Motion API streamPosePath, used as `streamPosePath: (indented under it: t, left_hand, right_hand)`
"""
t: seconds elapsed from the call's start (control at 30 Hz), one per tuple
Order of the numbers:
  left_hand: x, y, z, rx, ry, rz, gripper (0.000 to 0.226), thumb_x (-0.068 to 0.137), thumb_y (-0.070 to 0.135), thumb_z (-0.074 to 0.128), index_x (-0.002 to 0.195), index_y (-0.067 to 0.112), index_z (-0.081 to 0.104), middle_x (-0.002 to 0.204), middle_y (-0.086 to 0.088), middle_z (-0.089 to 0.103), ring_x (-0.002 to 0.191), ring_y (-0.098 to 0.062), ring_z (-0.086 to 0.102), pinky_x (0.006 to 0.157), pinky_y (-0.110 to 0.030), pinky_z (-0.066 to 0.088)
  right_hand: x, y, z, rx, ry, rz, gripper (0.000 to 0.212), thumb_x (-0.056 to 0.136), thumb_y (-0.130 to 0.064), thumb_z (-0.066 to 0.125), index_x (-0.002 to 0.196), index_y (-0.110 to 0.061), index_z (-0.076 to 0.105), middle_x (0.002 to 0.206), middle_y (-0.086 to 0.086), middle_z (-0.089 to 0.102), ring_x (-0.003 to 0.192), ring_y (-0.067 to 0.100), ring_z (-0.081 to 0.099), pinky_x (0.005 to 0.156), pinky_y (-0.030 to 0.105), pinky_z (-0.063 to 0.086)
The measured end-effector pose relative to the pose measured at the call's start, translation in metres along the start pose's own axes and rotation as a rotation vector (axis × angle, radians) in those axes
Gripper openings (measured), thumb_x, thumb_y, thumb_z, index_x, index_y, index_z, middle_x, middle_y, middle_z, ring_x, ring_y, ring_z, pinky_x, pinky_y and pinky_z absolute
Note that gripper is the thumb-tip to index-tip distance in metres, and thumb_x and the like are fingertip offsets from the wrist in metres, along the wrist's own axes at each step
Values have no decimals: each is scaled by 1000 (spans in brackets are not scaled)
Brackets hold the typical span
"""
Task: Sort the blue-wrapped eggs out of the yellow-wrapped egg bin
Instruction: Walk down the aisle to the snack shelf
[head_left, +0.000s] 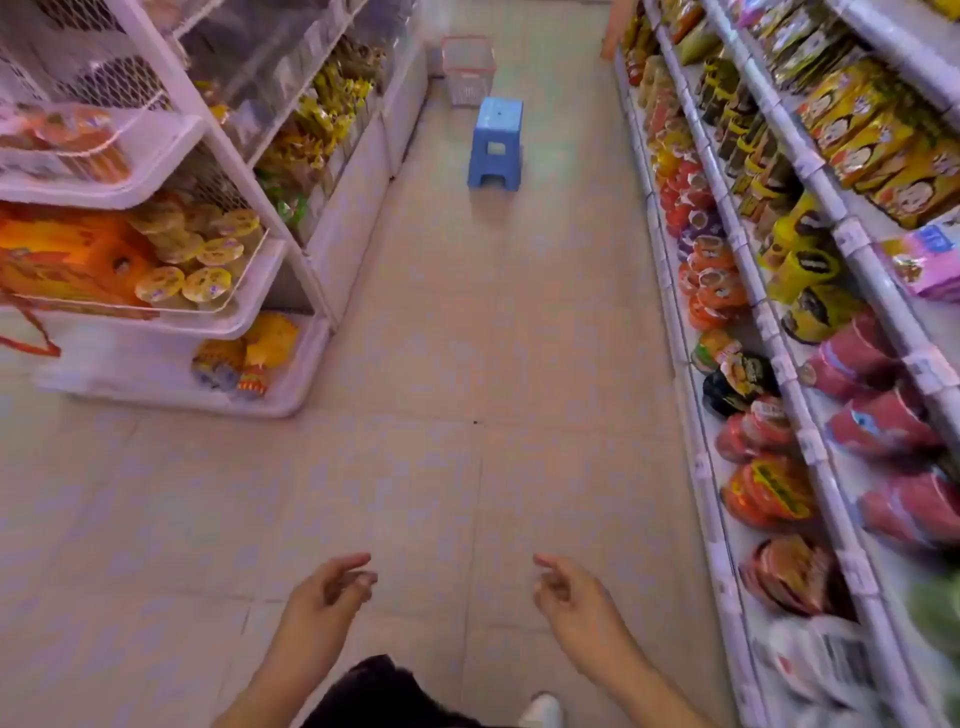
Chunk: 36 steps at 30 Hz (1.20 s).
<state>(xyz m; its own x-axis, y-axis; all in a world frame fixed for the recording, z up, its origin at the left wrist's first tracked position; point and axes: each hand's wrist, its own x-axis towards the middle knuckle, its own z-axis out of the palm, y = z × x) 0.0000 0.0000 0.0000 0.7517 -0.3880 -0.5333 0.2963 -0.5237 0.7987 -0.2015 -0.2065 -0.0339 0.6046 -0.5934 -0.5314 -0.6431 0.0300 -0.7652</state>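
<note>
My left hand (327, 592) and right hand (563, 590) loose, holding nothing, above aisle floor (467, 338). Egg bin, blue-wrapped eggs not identifiable among shelves (810, 332). Sorting apparently unstarted; everything left.

Right shelf goods (810, 639) motion-blurred

Blue stool (495, 143) before a wire basket (467, 67)
</note>
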Motion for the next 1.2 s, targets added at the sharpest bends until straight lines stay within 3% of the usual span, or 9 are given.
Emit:
streamPosePath:
  t: [0.1, 0.17, 0.33, 0.5, 0.77, 0.83, 0.97, 1.1, 1.2]
  left_hand:
    - [16, -3, 13, 40, -55, -38, 20, 95, 3, 62, 109, 16, 67, 100, -8, 74, 98, -25, 69, 83, -27, 54]
    - [31, -4, 17, 45, -76, -85, 21, 95, 3, 61, 108, 19, 67, 100, -8, 74, 98, -26, 69, 84, -33, 54]
    - [104, 10, 7, 90, -155, -109, 21, 94, 15, 64, 105, 32, 69, 95, 15, 76, 89, 3, 68, 68, -7, 49]
    - [199, 70, -18, 155, -287, -110, 21, 95, 16, 63, 108, 32, 68, 101, 11, 75, 95, -1, 68, 86, -23, 52]
    - [352, 195, -31, 192, -296, -61, 22, 94, 10, 64, 109, 24, 70, 100, 3, 76, 92, -5, 70, 74, -8, 47]
    - [388, 224, -18, 188, -303, -62, 22, 93, 9, 64, 109, 24, 70, 99, 3, 76, 92, -6, 70, 73, -8, 47]
    - [464, 282, 13, 204, -278, -64, 21, 94, 11, 64, 110, 24, 70, 99, 5, 76, 93, -6, 70, 76, -8, 48]
    - [538, 351, 34, 198, -263, -35, 19, 97, 25, 62, 110, 38, 66, 102, 21, 73, 96, 7, 65, 75, -4, 46]
    - [590, 401, 41, 167, -236, -22, 19, 96, 22, 64, 109, 34, 68, 101, 14, 75, 97, 5, 66, 81, -8, 47]
  right_hand:
    - [29, -10, 0, -20, -56, 22, 36, 91, -8, 62, 120, -30, 58, 99, -3, 65, 86, 5, 62, 74, 7, 45]
    - [49, -20, 0, -29, -72, 54, 35, 90, -6, 63, 118, -27, 61, 97, -2, 66, 84, 8, 63, 76, 9, 46]
    - [115, -55, 3, -55, -108, 139, 25, 92, -9, 64, 114, -21, 66, 98, 2, 71, 92, 14, 67, 87, 22, 50]
    - [188, -120, 11, -37, -77, 187, 24, 94, -17, 63, 116, -26, 66, 103, -4, 70, 98, 9, 66, 92, 26, 51]
    - [318, -232, 3, -23, -81, 142, 28, 95, -22, 59, 115, -40, 63, 104, -18, 69, 95, -13, 60, 75, 3, 44]
    - [361, -255, -10, -6, -70, 142, 25, 95, -24, 59, 108, -45, 64, 103, -20, 69, 93, -13, 61, 73, 5, 45]
    - [457, -293, -46, -10, -123, 150, 27, 95, -20, 58, 116, -36, 64, 103, -16, 70, 97, -4, 65, 77, 7, 45]
    - [546, -343, -88, -82, -166, 117, 27, 94, -17, 60, 116, -32, 63, 101, -14, 70, 98, -1, 64, 74, 3, 42]
    - [609, -389, -117, -104, -166, 110, 26, 94, -17, 60, 117, -31, 63, 105, -11, 69, 99, -1, 63, 77, 3, 43]
